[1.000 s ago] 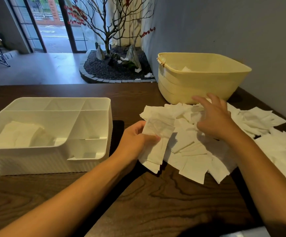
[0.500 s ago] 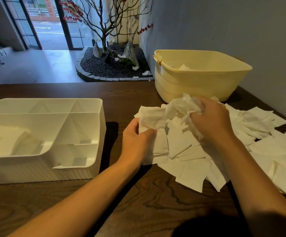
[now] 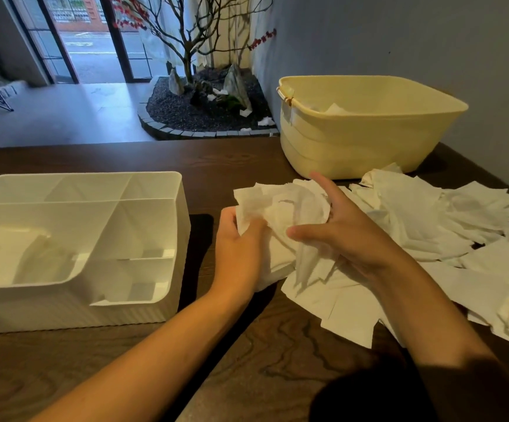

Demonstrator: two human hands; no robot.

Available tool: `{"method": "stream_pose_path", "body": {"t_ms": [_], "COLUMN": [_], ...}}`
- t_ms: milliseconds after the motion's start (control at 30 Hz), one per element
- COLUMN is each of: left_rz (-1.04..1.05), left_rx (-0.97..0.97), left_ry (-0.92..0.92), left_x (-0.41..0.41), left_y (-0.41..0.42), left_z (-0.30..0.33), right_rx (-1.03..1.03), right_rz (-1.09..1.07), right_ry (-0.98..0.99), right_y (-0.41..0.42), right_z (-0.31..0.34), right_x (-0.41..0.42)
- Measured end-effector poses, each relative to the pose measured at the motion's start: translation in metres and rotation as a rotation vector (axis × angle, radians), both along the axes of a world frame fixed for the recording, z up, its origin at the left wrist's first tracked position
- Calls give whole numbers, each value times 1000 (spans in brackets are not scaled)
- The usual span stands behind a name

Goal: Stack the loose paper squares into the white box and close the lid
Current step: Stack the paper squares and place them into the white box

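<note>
while both hands worked at the near left edge of the heap, the left hand [image 3: 241,239] had its grip curled and clamped on a crumpled bunch of paper squares [image 3: 286,208], thumb pressed into the front of the wad. the right hand [image 3: 344,236] also held that bunch from the right side, its grip closed around the wad with the thumb reaching across toward the left hand, though one finger stood out straight toward the far side. the bunch sat raised between the two hands, just above the spread of loose squares [image 3: 429,226] that covered the right part of the dark wooden desk [image 3: 247,360].

the white box [image 3: 95,239] lay to the left of the bunch, near the left hand and well apart from the right, with only a strip of bare desk between. its big near-left compartment already held some paper; the smaller compartments looked mostly bare. so the carry would likely run leftward, and the left hand was the nearer one. the wad looked rumpled rather than squared, so it probably needed flattening first. no lid showed in view. a yellow tub [image 3: 369,129] stood at the far side, behind the heap.
</note>
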State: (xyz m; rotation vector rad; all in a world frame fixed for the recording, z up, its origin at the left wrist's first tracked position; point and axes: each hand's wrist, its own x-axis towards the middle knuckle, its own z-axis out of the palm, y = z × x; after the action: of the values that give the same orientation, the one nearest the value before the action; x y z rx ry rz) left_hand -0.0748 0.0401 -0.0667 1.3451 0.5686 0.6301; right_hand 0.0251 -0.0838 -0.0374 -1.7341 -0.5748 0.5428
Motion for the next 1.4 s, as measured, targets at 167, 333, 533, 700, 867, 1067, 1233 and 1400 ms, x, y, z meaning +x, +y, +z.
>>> {"method": "stream_pose_path", "body": {"t_ms": [167,333,533,700,867,1067,1233,1400], "left_rz": [-13,9,45,51,52,49,31,59], "left_rx": [-59,-49,59,134,142,138,127,143], "left_ry": [-16,14,-7,12,27,18,25,45], "left_x": [-2,-3,-5,-5,-5,-4,-5,-5], "left_y": [2,12,24,24,24,23,22,23], "left_z": [1,4,7,4,1,-1,-1,-2], "right_rx": [94,143,170,57,-146,-580,-588,-464], "right_rz": [-133,-180,-270,-413,-319,207,202,152], "right_ry": [-32,-60,-292,-400,-916,-885,-815,-703], "right_y": [5,8,8,6,2,5,0,-1], "right_z": [-3,-4,-6,-8,-5,-8,-6,-5], "right_x": [0,-3,-12,-7,-11,-20,-13,-8]}}
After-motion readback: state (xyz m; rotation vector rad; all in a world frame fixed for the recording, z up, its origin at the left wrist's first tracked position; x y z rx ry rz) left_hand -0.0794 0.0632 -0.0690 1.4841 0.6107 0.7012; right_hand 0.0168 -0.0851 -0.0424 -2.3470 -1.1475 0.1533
